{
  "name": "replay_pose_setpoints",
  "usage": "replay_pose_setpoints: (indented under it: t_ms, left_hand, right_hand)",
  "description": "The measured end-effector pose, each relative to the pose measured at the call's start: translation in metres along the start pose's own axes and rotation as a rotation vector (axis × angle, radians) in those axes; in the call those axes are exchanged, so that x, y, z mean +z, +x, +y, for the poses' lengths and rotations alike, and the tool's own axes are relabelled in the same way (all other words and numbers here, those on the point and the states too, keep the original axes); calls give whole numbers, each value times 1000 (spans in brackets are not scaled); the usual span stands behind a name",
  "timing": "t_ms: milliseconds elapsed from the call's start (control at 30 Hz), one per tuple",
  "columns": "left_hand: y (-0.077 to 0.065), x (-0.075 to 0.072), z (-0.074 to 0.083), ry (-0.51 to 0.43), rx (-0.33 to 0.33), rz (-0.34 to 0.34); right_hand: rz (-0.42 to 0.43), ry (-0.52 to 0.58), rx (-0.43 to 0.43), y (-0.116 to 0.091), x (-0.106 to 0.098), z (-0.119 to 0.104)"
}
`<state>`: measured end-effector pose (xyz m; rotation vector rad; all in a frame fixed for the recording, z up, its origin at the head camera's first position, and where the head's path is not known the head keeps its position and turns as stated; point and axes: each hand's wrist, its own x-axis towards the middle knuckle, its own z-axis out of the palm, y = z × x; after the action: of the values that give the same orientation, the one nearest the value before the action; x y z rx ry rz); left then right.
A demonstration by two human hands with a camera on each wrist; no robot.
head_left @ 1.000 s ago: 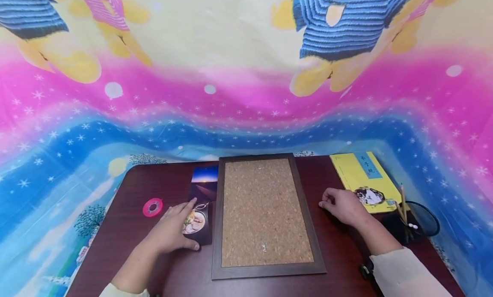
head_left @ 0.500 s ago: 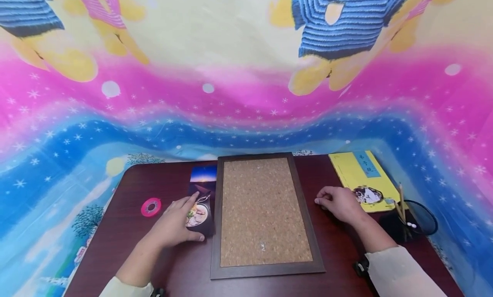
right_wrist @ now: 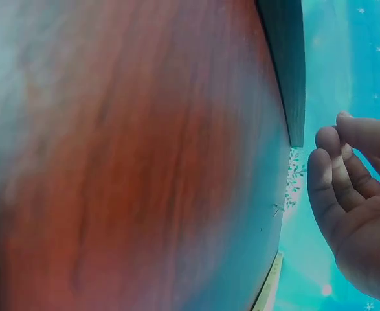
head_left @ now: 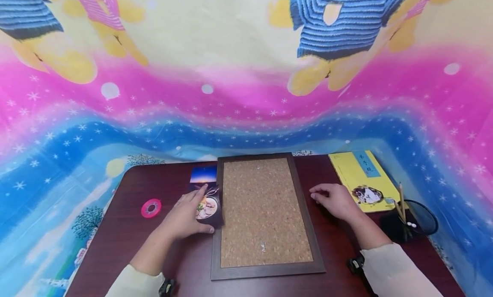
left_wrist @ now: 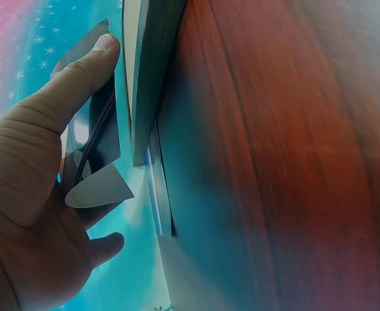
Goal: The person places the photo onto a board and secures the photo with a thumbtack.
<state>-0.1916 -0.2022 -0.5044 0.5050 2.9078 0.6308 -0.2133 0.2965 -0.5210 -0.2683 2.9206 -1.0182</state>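
My left hand [head_left: 184, 216] holds a dark photo card [head_left: 208, 209] with a picture of a noodle bowl, just left of a framed cork board [head_left: 265, 211]. In the left wrist view, thumb and fingers grip the card [left_wrist: 107, 133], which is lifted off the table near the board's edge. A pale flap or corner [left_wrist: 100, 186] shows at its lower end; I cannot tell whether it belongs to the card. Beyond the hand, a sunset photo [head_left: 203, 174] lies on the table. My right hand [head_left: 336, 201], its fingers loosely bent, hovers right of the board with nothing in it.
A pink tape roll [head_left: 151, 208] lies on the dark red table [head_left: 127, 245] at left. To the right are a yellow book [head_left: 356, 173] and a black holder [head_left: 390, 226] with pencils. A patterned cloth [head_left: 239, 104] hangs behind.
My left hand has carried the noodle-bowl card up and to the right, to the board's left frame edge. My right hand has shifted slightly left, towards the board.
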Motion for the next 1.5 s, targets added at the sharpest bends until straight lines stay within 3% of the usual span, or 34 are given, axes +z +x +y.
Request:
replay_pose_setpoints:
  t_ms: [233, 600, 1000, 1500]
  left_hand:
    - [19, 6, 13, 8, 30, 2]
    - [49, 15, 40, 59, 81, -3]
    - [71, 20, 56, 71, 65, -27]
    - [94, 28, 65, 125, 97, -28]
  right_hand:
    - [35, 13, -38, 7, 2, -1]
    - [30, 55, -28, 21, 11, -7]
    - [62, 206, 14, 30, 16, -11]
    - [37, 172, -3, 38, 18, -16]
